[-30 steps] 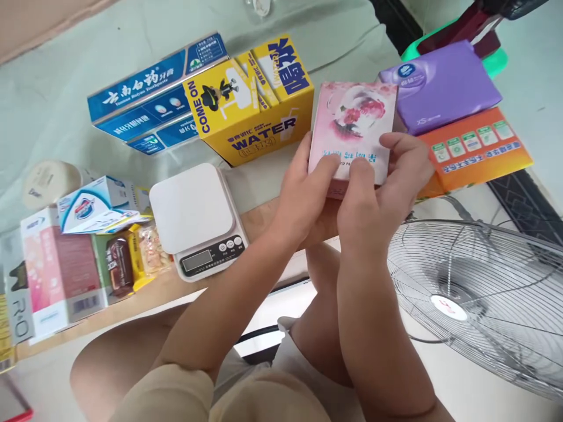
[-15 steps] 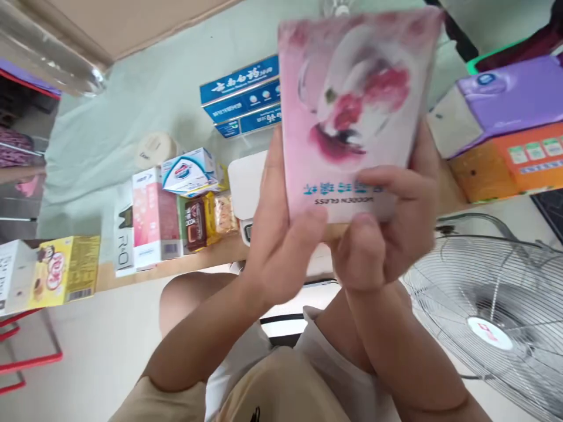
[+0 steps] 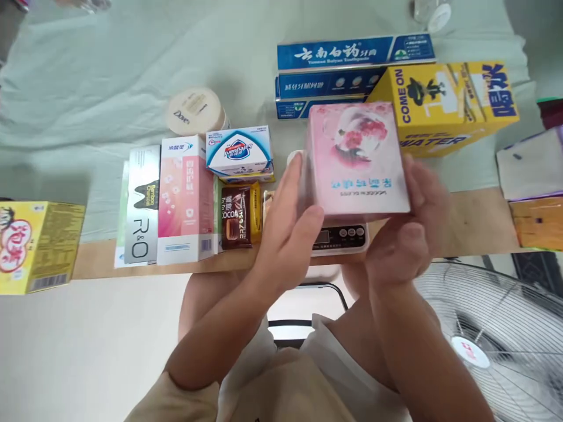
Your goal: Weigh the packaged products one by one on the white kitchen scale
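Between my two hands is a pink-and-white glass cup box (image 3: 358,158), printed with red flowers. My left hand (image 3: 285,234) presses along its left side with fingers stretched forward. Around the lower right side, my right hand (image 3: 409,228) grips the box with bent fingers, slightly blurred. Beneath the box lies a white kitchen scale (image 3: 336,239); its display and buttons show at the front, while most of its plate is hidden. Whether the box touches the scale, I cannot tell.
Blue toothpaste boxes (image 3: 334,53) and a yellow box (image 3: 444,105) stand behind. To the left are a Dove jar (image 3: 196,111), a soap box (image 3: 240,151), a pink carton (image 3: 181,199) and a cocoa snack (image 3: 237,217). A fan (image 3: 497,340) stands at lower right.
The pink box has moved down and away from me, over the scale, with both hands on it. My view has shifted, so the yellow box behind now shows.
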`<state>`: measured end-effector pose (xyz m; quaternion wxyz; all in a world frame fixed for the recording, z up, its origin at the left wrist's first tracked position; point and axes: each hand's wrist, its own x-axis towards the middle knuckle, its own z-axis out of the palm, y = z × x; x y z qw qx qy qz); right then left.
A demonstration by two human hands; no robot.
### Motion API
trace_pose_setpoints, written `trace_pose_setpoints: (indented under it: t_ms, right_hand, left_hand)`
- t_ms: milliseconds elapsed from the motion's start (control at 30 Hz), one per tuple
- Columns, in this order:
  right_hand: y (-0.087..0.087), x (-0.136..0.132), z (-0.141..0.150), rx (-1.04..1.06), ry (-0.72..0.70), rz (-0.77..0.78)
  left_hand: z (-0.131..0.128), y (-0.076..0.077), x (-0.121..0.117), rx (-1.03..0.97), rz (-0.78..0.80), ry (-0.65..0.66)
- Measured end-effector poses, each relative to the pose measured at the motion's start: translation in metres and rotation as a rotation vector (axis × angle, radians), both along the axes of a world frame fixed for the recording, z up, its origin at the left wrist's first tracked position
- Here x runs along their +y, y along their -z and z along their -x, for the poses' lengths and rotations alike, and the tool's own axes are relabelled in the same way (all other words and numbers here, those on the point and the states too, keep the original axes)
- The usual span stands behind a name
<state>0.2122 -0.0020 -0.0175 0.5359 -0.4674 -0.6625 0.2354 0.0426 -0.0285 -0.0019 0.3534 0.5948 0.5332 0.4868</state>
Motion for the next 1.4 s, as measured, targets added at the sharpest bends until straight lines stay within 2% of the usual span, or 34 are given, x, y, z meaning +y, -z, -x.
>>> trace_pose_setpoints:
  t_ms: [100, 233, 333, 467, 567, 667, 767, 1067, 1267, 1400]
  right_hand:
    - [0.014, 0.017, -0.008, 0.145, 0.134, -0.131]
    - [0.026, 0.027, -0.006, 0.144, 0.137, -0.099]
    - [0.031, 0.027, 0.000, 0.209, 0.066, -0.111]
    - [0.037, 0.024, -0.005, 0.200, -0.021, -0.080]
    - [0.037, 0.022, -0.016, 0.103, -0.148, -0.030]
    - [0.034, 0.020, -0.022, 0.019, -0.213, 0.039]
    - [0.032, 0.018, -0.020, 0.009, -0.193, 0.101]
    - [0.037, 0.019, -0.021, 0.015, -0.194, 0.118]
    - [0.034, 0.018, -0.021, 0.009, -0.213, 0.065]
    - [0.027, 0.014, -0.022, -0.038, -0.181, 0.016]
  left_hand:
    - [0.012, 0.009, -0.001, -0.154, 0.023, -0.042]
    - [0.017, 0.008, -0.004, -0.175, 0.023, 0.023]
    - [0.015, 0.002, -0.005, -0.067, -0.020, 0.076]
    - [0.012, -0.001, 0.000, 0.240, -0.062, 0.110]
    - [0.014, 0.001, 0.003, 0.395, -0.025, 0.134]
    - [0.014, 0.003, 0.005, 0.445, -0.015, 0.122]
    - [0.012, 0.005, 0.007, 0.440, -0.050, 0.102]
    - [0.011, 0.010, 0.007, 0.368, -0.053, 0.053]
    - [0.007, 0.002, 0.007, 0.386, -0.001, 0.041]
    - [0.004, -0.005, 0.003, 0.313, -0.032, 0.026]
